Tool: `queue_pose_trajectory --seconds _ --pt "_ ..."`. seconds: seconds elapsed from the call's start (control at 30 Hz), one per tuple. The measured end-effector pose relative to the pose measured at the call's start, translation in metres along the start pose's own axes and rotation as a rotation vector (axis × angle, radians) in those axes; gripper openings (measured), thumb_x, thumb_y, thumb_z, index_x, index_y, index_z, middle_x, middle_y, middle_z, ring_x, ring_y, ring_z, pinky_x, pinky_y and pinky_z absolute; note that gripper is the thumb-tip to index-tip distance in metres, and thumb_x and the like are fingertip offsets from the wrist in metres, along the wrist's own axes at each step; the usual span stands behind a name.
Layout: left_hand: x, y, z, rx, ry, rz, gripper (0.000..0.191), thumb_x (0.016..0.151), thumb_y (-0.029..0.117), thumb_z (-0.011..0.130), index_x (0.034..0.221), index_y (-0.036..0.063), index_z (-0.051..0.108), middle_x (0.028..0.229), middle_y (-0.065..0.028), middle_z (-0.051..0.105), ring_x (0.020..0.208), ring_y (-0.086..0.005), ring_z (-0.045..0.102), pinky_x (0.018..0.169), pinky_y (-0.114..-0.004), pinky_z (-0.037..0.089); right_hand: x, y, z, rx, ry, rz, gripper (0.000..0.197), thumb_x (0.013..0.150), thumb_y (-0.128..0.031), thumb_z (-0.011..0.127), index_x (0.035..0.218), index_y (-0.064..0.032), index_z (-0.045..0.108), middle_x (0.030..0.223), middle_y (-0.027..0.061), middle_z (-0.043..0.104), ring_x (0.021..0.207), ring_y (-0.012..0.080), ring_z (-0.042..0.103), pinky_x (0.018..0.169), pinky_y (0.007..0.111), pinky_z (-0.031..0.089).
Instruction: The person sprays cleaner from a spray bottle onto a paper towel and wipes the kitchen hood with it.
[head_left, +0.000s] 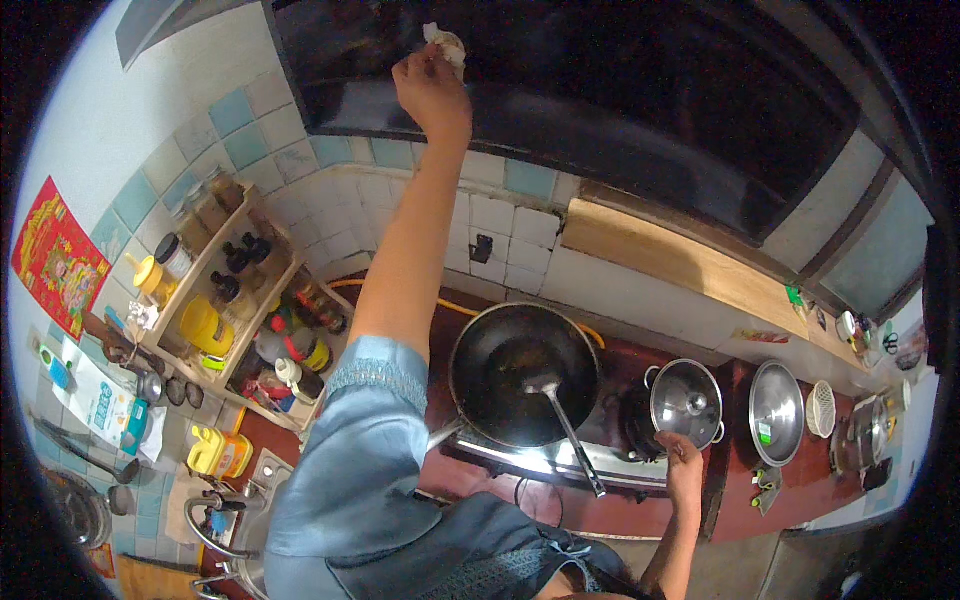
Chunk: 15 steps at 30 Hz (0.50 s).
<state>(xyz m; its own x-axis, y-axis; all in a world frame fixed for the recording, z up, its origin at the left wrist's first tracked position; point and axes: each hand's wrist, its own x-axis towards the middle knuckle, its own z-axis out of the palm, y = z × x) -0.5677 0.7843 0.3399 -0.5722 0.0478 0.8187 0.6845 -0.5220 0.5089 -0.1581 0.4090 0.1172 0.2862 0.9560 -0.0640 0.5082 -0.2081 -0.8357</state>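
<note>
My left hand (433, 90) is raised high, gripping a crumpled white tissue or cloth (448, 46) in front of the dark panel of a range hood (600, 97). Below it, a black wok (491, 367) sits on the gas stove (577, 456). A metal turner (561, 409) rests inside the wok, its handle hanging over the near rim. My right hand (681, 459) is low by the near rim of a pot with a glass lid (679, 394). Its fingers are bent, and whether they touch the pot cannot be told.
At the left stands a spice rack (225, 247) with jars and bottles. Beside the sink faucet (199, 517) is a yellow jug (217, 452). Right of the stove are a metal basin (776, 405) and a woven basket (822, 409). A wooden ledge (675, 262) runs below the hood.
</note>
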Motion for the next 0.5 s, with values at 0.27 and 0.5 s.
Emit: queue_pose_trajectory --seconds 0.27,0.5 --pt "0.012 0.022 0.043 -0.382 0.066 0.117 0.022 0.074 0.001 0.066 0.095 0.0076 0.068 0.092 -0.0137 0.057 0.083 -0.0304 0.059 0.073 -0.037 0.049 0.006 0.005 -0.002 0.019 -0.030 -0.014 0.032 0.080 0.012 0.040 0.103 0.0044 0.061 0.102 0.0135 0.066 0.102 0.0201 0.061 0.094 0.030 0.041" --pt "-0.087 0.202 0.117 -0.252 -0.259 0.556 0.026 0.077 0.010 0.057 0.103 0.0092 0.064 0.105 -0.0151 0.060 0.096 -0.0319 0.059 0.082 -0.041 0.051 -0.003 0.017 -0.015 0.101 -0.005 0.009 0.044 0.070 0.015 0.035 0.104 0.0056 0.060 0.103 0.0147 0.066 0.104 0.0210 0.061 0.095 0.030 0.042"
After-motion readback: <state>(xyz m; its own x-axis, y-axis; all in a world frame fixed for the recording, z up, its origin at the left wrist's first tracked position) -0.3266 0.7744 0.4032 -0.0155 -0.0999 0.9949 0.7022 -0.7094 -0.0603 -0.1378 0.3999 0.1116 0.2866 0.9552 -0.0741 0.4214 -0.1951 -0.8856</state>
